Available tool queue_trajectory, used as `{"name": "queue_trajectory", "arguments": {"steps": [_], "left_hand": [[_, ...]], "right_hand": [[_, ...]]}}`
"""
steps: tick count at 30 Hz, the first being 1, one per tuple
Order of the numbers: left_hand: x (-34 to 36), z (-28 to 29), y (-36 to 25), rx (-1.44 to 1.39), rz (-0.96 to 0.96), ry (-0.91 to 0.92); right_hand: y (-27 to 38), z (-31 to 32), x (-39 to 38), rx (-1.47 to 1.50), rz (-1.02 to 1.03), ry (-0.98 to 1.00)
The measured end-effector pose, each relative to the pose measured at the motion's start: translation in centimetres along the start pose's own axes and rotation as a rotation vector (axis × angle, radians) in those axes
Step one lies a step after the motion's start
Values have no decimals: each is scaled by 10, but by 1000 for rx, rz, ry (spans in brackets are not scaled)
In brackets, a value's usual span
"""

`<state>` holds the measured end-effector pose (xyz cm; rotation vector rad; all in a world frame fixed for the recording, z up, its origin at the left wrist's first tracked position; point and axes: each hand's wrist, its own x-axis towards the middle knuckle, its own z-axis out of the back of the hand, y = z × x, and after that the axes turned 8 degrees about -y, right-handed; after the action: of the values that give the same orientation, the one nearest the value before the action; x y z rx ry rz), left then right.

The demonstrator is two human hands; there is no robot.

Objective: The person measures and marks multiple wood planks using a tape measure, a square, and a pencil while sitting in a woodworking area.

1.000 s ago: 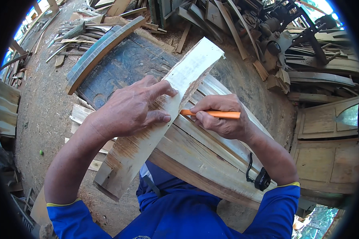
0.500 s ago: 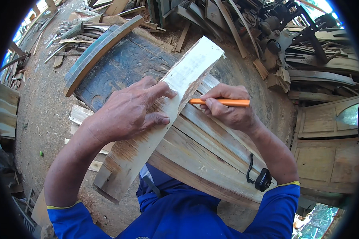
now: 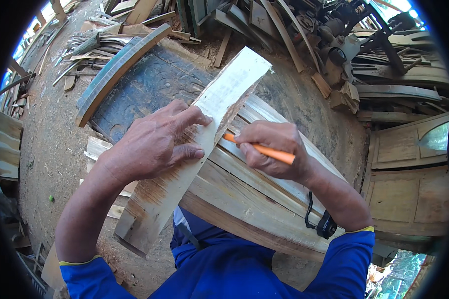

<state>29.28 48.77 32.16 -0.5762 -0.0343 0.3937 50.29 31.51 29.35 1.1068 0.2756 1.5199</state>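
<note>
A long wooden board (image 3: 173,184), pale with a rough, bark-like edge, lies slantwise across several planks (image 3: 244,202). My left hand (image 3: 157,139) holds it at mid-length, with thumb and index finger pressed on its top face; the other fingers are partly hidden. In my right hand (image 3: 282,142) is an orange carpenter's pencil (image 3: 273,153), pinched between thumb and fingers. Its tip is beside the board's right edge; whether it touches the wood I cannot tell.
A black tape measure (image 3: 327,225) with a cord sits on the planks near my right forearm. Beyond the board lies a dark carved panel (image 3: 149,74) with a curved rail (image 3: 122,74). Scrap wood (image 3: 92,55) is heaped at the back; panelled wood (image 3: 406,194) stands right.
My right hand has shifted down and left along the board's edge, and the pencil's back end now tilts lower. The view has shifted slightly; my left hand keeps its hold.
</note>
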Motion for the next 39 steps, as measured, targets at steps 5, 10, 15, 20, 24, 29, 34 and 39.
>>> {"name": "queue_trajectory", "arguments": {"steps": [5, 10, 15, 20, 24, 29, 34, 39], "left_hand": [[2, 3, 0, -11, -31, -6], [1, 2, 2, -9, -30, -2], [2, 3, -1, -1, -9, 20], [1, 1, 2, -7, -35, -1], [1, 3, -2, -9, -1, 22], [2, 1, 0, 8, -25, 7], [2, 3, -1, -1, -12, 23], [1, 4, -1, -8, -17, 12]], "right_hand": [[-2, 4, -4, 6, 54, -13], [-3, 18, 4, -125, -152, -66], [-2, 3, 1, -292, 130, -89], [5, -4, 3, -231, 168, -104], [-7, 2, -2, -268, 198, -15], [3, -3, 3, -299, 192, -124], [10, -6, 0, -222, 259, -12], [-4, 14, 8, -271, 70, -172]]}}
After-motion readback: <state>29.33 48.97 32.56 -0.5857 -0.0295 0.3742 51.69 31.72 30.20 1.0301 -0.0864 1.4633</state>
